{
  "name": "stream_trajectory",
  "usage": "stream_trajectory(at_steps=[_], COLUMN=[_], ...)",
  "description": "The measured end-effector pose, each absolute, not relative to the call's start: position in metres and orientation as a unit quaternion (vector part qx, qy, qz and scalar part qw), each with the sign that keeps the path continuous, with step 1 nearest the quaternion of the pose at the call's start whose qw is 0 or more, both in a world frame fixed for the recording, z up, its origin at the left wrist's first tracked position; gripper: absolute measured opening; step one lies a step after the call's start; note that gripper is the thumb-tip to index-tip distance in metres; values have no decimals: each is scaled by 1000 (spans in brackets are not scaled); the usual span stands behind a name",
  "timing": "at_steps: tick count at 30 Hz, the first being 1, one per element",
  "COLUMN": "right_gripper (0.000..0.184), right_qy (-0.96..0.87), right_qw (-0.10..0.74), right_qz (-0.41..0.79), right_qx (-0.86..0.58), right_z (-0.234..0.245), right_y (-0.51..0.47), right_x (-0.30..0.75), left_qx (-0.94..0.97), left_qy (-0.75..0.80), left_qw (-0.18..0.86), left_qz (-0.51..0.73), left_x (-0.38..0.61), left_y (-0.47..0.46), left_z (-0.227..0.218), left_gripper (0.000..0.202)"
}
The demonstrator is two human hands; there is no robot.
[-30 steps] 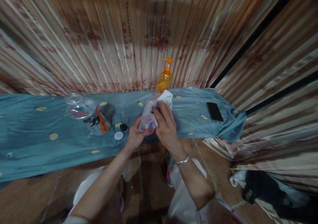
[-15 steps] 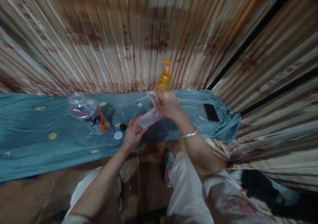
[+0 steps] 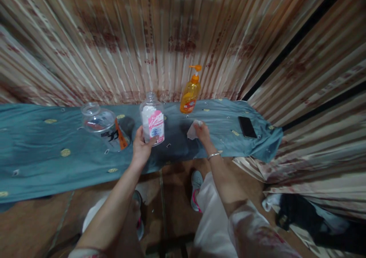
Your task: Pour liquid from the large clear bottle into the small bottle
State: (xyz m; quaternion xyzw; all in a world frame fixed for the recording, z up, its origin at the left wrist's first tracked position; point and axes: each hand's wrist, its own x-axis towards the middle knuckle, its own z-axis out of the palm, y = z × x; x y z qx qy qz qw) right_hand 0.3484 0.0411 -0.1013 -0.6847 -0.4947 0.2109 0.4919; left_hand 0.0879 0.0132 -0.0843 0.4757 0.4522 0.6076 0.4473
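My left hand [image 3: 142,146] grips the lower part of a clear bottle [image 3: 152,115] with a pink and white label. The bottle is upright and its neck has no cap on it. Pinched in my right hand [image 3: 202,131] is a white tissue [image 3: 192,131], held over the cloth. Behind that hand stands an orange pump bottle [image 3: 190,95] with yellow liquid in it. To the left of my left hand is a large clear jar [image 3: 100,124] with an orange and black label, its mouth uncovered.
Blue-green patterned cloth [image 3: 85,166] covers the long table. A black phone [image 3: 247,127] lies near its right end. Pleated curtains [image 3: 120,40] hang close behind and on the right, and dark clothing [image 3: 303,216] lies at lower right.
The clear bottle went from tilted between both hands to upright in my left hand, farther left. My right hand drew away from it with the tissue, down and slightly right.
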Motion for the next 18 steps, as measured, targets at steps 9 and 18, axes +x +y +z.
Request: stream_trajectory(at_steps=[9,18], right_gripper=[31,21], right_qy=[-678,-769], right_qw=[222,175], right_qz=[198,327], right_qx=[-672,-521], right_z=[-106,-91], right_y=[37,-9], right_x=[261,265], left_qx=[437,390], left_qy=[449,444], left_qw=[474,505], left_qz=[618,629], left_x=[96,109], left_y=[19,35], left_z=[-78,-84], left_gripper=[50,54])
